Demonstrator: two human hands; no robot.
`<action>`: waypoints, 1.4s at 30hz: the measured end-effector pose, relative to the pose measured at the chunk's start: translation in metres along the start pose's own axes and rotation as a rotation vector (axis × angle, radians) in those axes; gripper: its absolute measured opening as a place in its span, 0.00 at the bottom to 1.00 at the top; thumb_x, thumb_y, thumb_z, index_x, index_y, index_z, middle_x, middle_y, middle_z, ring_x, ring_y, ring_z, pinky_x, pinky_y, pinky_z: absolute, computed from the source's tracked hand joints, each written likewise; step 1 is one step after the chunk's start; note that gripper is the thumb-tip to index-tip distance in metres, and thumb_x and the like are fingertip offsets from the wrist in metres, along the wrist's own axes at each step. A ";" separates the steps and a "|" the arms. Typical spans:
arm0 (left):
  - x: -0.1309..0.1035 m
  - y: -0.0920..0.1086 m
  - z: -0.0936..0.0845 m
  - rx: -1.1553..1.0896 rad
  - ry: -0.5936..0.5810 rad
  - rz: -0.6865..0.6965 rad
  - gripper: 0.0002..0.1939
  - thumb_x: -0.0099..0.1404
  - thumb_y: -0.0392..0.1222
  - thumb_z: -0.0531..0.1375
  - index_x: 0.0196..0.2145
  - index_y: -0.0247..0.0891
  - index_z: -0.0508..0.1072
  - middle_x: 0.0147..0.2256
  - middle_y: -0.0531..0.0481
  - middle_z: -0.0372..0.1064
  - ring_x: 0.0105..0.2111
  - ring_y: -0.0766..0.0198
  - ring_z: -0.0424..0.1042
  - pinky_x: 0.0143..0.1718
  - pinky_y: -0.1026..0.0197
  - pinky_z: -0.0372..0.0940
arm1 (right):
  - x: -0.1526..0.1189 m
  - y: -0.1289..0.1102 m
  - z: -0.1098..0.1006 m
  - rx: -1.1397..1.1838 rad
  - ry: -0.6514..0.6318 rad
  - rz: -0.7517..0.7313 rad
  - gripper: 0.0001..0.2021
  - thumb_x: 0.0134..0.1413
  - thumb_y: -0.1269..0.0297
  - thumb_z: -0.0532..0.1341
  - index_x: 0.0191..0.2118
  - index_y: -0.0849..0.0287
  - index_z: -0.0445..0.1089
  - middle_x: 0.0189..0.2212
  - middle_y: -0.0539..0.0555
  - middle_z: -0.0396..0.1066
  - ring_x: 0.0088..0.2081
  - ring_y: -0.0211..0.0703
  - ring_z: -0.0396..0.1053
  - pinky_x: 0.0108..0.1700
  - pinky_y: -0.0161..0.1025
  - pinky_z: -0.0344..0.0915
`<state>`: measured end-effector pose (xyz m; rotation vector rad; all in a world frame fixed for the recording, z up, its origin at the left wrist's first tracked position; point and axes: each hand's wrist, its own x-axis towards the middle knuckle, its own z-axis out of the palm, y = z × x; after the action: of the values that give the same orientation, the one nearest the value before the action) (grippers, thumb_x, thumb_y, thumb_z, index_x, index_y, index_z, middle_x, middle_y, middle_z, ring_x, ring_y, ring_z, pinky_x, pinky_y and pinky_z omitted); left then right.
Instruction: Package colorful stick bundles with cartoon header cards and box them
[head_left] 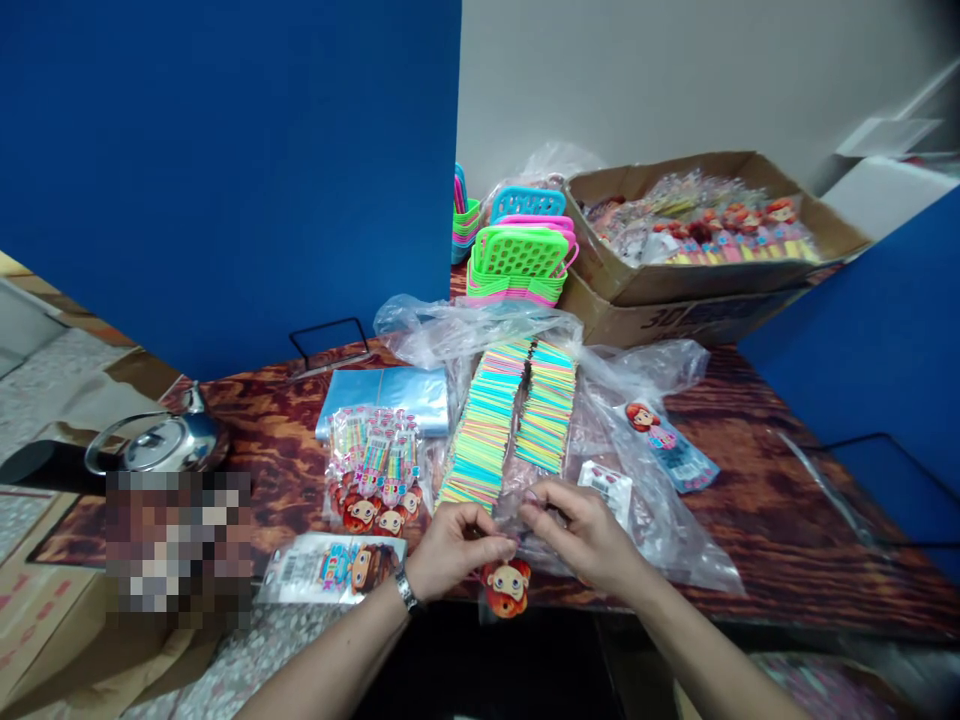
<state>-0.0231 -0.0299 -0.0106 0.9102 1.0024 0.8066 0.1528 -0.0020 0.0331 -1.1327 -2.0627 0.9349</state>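
Note:
Near the table's front edge, my left hand [461,548] pinches a clear plastic packet with a red-haired cartoon head [508,588] hanging below the fingers. Close on its right, my right hand [574,528] has its fingers closed on the same clear plastic. Just beyond both hands, two rows of colourful thin sticks [484,425] lie on a clear plastic sheet [660,520]. To the left are a pile of filled stick packets [375,460], a blue stack of clear bags [390,395] and printed packets [330,568].
Green, pink and blue baskets [521,255] stand at the back beside an open cardboard box [630,285] of packaged items. A metal kettle [169,440] is at the left. Blue partitions [225,180] border the table [750,430]. Another cartoon packet [671,445] lies right.

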 end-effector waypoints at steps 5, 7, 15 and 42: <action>0.001 -0.005 -0.002 0.105 0.071 0.069 0.18 0.45 0.47 0.68 0.21 0.34 0.64 0.20 0.56 0.65 0.20 0.72 0.62 0.23 0.68 0.58 | -0.003 0.017 -0.018 0.101 -0.220 0.022 0.13 0.59 0.61 0.52 0.46 0.58 0.67 0.37 0.54 0.73 0.36 0.39 0.71 0.38 0.35 0.67; -0.001 -0.010 -0.002 0.097 0.054 0.052 0.17 0.47 0.47 0.67 0.22 0.34 0.65 0.22 0.54 0.66 0.20 0.72 0.62 0.24 0.68 0.58 | 0.003 0.040 -0.022 -0.014 -0.160 0.064 0.15 0.61 0.61 0.48 0.49 0.58 0.65 0.40 0.54 0.73 0.39 0.40 0.71 0.40 0.37 0.67; -0.007 -0.019 -0.001 0.103 0.052 0.046 0.17 0.48 0.47 0.67 0.23 0.34 0.65 0.22 0.54 0.65 0.23 0.71 0.62 0.25 0.68 0.57 | 0.032 0.111 0.003 -1.008 -0.134 0.161 0.10 0.54 0.65 0.57 0.41 0.65 0.67 0.36 0.62 0.69 0.40 0.52 0.66 0.39 0.41 0.62; -0.001 -0.002 -0.001 -0.193 0.084 0.076 0.15 0.49 0.44 0.68 0.24 0.33 0.66 0.22 0.54 0.66 0.23 0.72 0.64 0.26 0.68 0.57 | 0.042 0.112 -0.016 -0.321 -0.230 0.459 0.05 0.59 0.67 0.47 0.36 0.60 0.57 0.27 0.54 0.67 0.27 0.39 0.66 0.30 0.35 0.60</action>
<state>-0.0239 -0.0317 -0.0118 0.7572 0.9487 0.9944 0.1962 0.0825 -0.0406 -1.7964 -2.2362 1.0034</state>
